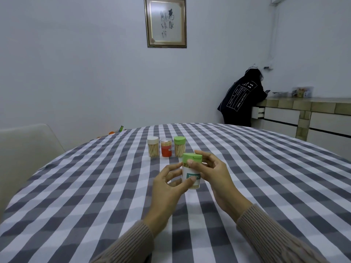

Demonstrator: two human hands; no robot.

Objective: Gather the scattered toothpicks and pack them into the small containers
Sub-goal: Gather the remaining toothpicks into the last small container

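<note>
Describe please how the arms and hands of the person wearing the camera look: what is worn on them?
Both arms wear long sleeves of a beige-brown ribbed knit, like a sweater, with tighter ribbed cuffs ending at the wrists. The left hand and the right hand are bare: no gloves, and no rings, watch or bracelet show from this view.

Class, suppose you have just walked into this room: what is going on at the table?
A person seated at a table with a checked cloth holds a green-lidded toothpick container in both hands. The left hand grips its body, and the right hand has fingers on the lid. Three more containers, white-lidded, red and green-lidded, stand in a row behind it. No loose toothpicks show on the cloth.
</note>
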